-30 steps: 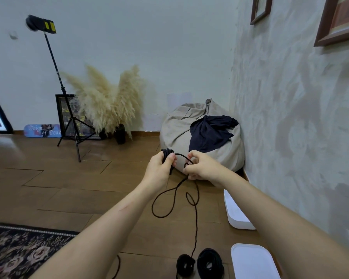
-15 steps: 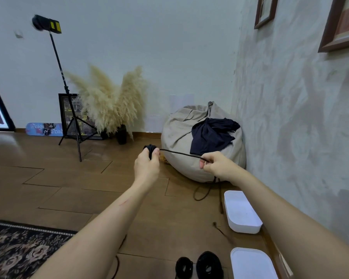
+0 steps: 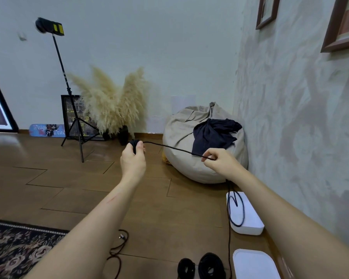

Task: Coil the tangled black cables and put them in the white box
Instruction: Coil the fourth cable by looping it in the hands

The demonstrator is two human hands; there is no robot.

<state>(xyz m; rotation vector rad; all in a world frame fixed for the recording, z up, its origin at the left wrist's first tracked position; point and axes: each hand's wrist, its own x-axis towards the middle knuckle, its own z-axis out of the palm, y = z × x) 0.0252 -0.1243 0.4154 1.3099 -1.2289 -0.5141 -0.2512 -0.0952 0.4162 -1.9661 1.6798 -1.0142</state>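
**First:** Down by the feet, two finished coils (image 3: 215,260) lie on the floor (image 3: 89,198), just left of a flat white piece I take for the lid (image 3: 254,264). A loose cable (image 3: 119,246) trails off left, towards the rug (image 3: 18,248).

**Second:** And the white box (image 3: 250,222)?

**First:** A bit farther along, against the right wall. Slack (image 3: 236,225) from the black cable (image 3: 179,150) hangs over it in a loop.

**Second:** What have the hands got?

**First:** The left hand (image 3: 133,158) has its fingers curled round a small wound bundle (image 3: 133,143), thumb on top. The right hand (image 3: 218,161) pinches the cable between thumb and fingertips. The stretch between them is pulled straight, in front of the beanbag (image 3: 179,137).

**Second:** So how should this turn go?

**First:** I'd carry the right hand back to the left and lay the length beside the last wrap, not over it. The cable should slide through the pinch rather than being dragged tight, since that bundle looks small and hard-wound. A slight roll of the fingers with each turn should stop it kinking.

**Second:** Anything to mind?

**First:** That loop over the box. If it's pulled fast it could knot on itself or tug the box, so I'd lift it clear first.
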